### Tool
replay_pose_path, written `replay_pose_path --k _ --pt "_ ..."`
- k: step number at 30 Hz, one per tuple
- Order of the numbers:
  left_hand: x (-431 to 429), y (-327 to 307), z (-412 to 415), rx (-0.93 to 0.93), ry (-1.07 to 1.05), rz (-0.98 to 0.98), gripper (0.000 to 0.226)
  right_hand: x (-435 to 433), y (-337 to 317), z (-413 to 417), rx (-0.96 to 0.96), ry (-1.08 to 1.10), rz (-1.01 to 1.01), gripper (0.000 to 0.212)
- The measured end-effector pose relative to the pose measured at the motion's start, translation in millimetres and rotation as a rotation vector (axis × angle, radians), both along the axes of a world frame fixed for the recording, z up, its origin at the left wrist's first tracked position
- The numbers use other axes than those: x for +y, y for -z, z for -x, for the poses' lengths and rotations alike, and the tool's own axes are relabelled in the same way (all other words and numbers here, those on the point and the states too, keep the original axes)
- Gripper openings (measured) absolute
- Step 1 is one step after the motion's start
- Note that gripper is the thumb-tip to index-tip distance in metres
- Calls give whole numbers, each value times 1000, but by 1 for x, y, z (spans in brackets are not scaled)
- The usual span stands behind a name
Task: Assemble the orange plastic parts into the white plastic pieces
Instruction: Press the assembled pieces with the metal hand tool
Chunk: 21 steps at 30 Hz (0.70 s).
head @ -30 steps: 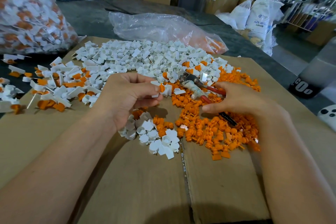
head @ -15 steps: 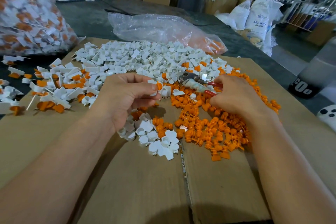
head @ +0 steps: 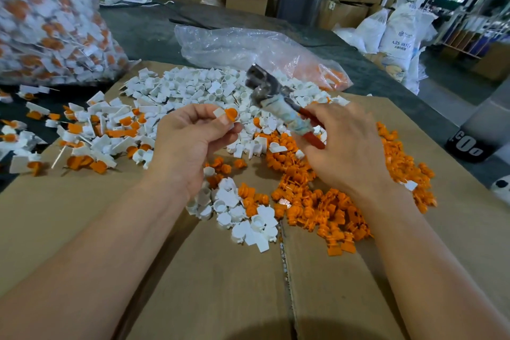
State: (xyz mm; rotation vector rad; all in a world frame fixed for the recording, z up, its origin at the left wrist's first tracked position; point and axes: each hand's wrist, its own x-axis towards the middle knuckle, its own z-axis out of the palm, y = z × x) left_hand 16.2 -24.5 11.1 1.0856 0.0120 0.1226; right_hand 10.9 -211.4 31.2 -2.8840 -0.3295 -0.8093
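— Where is the piece being worked on?
— A white piece [head: 219, 113] with an orange part [head: 231, 113] in it is pinched between the thumb and curled fingers of the left hand [head: 190, 143], held above the middle of the cardboard [head: 96, 229].
— And the other hand?
— The right hand [head: 347, 152] has its fingers curled round the red handles of the pliers [head: 271, 96], whose head tilts up toward the far edge.
— The stock?
— Loose orange parts [head: 331, 207] are heaped under the right hand. White pieces [head: 198, 88] lie along the far edge and joined pieces [head: 93, 135] at the left edge. A clear bag [head: 248, 47] lies beyond.
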Motion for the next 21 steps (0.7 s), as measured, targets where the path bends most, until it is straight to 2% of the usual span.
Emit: replay_pose_path --k 4,10,17,21 --pt "1 -1 0 -37 -53 50 12 8 4 3 140 -108 -77 48" --pt "2 -2 -2 -60 -114 130 12 12 9 4 241 -163 -81 56" --pt "1 0 -3 -48 -129 91 15 13 12 4 287 -146 -65 53" --pt "1 0 -4 -28 -132 82 13 14 11 4 249 -148 -4 45"
